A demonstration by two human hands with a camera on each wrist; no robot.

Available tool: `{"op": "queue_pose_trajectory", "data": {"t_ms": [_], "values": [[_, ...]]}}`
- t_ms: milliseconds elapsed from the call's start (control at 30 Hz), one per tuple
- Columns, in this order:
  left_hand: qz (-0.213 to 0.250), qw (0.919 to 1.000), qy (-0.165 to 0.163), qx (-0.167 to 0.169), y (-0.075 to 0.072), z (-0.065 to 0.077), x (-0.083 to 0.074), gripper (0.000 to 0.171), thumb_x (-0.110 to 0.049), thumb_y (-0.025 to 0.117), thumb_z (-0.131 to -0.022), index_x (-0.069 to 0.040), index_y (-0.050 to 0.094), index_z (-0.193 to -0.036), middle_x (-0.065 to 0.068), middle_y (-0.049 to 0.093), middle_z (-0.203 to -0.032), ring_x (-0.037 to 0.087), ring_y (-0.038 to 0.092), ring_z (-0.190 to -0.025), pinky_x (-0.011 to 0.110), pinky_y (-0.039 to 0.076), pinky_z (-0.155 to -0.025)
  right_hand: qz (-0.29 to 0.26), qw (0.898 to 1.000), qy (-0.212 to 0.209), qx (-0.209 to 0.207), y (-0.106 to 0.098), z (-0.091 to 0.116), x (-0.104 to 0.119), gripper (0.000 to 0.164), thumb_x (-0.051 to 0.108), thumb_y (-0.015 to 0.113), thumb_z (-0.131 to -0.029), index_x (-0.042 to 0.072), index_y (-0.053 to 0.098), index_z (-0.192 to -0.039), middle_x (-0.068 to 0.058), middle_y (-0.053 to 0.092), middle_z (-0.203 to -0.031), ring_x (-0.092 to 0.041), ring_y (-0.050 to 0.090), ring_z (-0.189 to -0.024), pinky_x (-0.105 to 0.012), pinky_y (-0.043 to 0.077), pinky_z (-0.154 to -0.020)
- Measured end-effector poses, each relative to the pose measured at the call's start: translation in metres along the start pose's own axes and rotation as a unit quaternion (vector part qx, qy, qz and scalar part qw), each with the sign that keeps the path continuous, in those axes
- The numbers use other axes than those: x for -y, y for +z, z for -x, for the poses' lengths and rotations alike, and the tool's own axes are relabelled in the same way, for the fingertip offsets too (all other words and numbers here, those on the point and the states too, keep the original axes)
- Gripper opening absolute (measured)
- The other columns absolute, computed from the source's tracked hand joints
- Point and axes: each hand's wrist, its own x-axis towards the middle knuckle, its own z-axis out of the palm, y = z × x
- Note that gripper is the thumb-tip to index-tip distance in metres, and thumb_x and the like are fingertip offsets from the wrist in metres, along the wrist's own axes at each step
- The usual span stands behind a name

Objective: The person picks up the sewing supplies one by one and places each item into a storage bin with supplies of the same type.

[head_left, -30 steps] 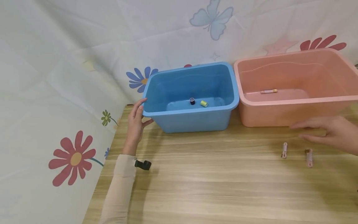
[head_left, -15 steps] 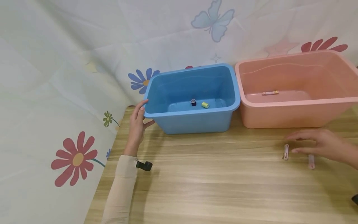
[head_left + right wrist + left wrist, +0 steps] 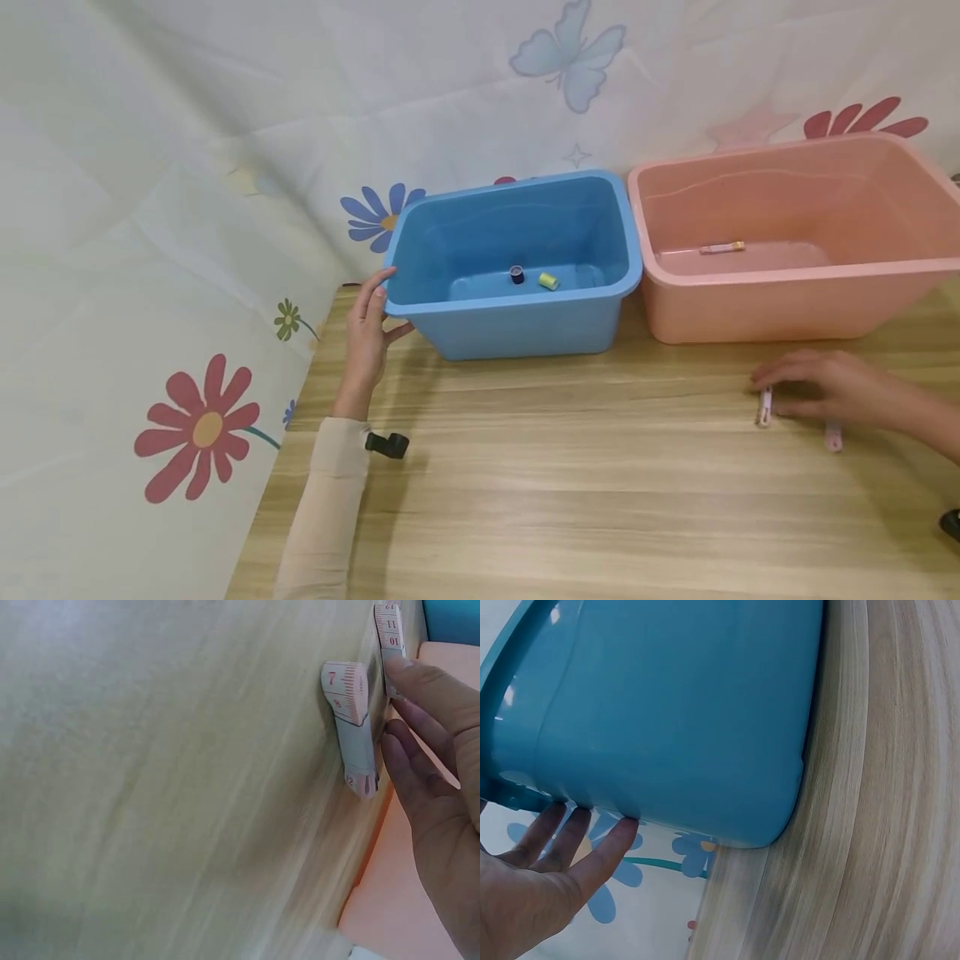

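Observation:
My left hand [image 3: 366, 342] holds the left end of the blue bin [image 3: 517, 325] by its rim. In the left wrist view, several fingers [image 3: 600, 859] touch the bin's outer wall under the rim. Before the pink bin [image 3: 795, 308], my right hand [image 3: 832, 387] is over two folded measuring tapes on the table. Its thumb and forefinger stand on either side of the left measuring tape [image 3: 764, 408], and the thumb overlaps that tape in the right wrist view. The other measuring tape [image 3: 352, 731] lies beside it, partly hidden under the hand in the head view.
Inside the blue bin lie a dark thread spool [image 3: 517, 275] and a yellow-green spool [image 3: 549, 281]. A folded strip [image 3: 722, 247] lies in the pink bin. The bins stand side by side against a printed cloth backdrop [image 3: 450, 100] on the wooden table [image 3: 585, 492].
My right hand has moved left and down from before the pink bin to the left measuring tape, which lies where it was. The left hand stays on the blue bin's rim.

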Motion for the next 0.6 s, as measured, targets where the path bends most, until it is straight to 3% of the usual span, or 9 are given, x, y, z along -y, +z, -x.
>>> {"op": "queue_pose_trajectory", "data": {"t_ms": [267, 433, 600], "values": [[0.003, 1.0, -0.001, -0.005, -0.001, -0.001, 0.002, 0.046, -0.043, 0.047, -0.108, -0.019, 0.054, -0.147, 0.001, 0.036, -0.157, 0.038, 0.048, -0.136, 0.051, 0.059, -0.085, -0.039, 0.998, -0.039, -0.01, 0.004, -0.01, -0.006, 0.051, 0.006, 0.094, -0.055, 0.031, 0.076, -0.097, 0.01, 0.072, -0.101, -0.001, 0.066, -0.092, -0.003, 0.044, -0.084], [0.001, 1.0, 0.0, -0.008, -0.002, -0.001, 0.002, 0.046, -0.043, 0.046, -0.108, -0.019, 0.054, -0.146, 0.001, 0.037, -0.156, 0.038, 0.048, -0.135, 0.046, 0.06, -0.083, -0.06, 0.998, -0.012, -0.005, 0.008, -0.012, -0.007, 0.051, 0.002, 0.094, -0.057, 0.035, 0.074, -0.09, 0.014, 0.072, -0.093, 0.004, 0.064, -0.08, -0.006, 0.047, -0.071], [0.005, 1.0, 0.004, -0.003, -0.001, -0.001, 0.002, 0.046, -0.043, 0.046, -0.108, -0.019, 0.054, -0.147, 0.001, 0.037, -0.156, 0.037, 0.048, -0.135, 0.047, 0.06, -0.084, -0.065, 0.998, 0.023, -0.002, 0.01, -0.01, -0.006, 0.049, 0.004, 0.094, -0.06, 0.037, 0.074, -0.09, 0.019, 0.071, -0.091, 0.006, 0.062, -0.078, -0.006, 0.046, -0.068]]}}
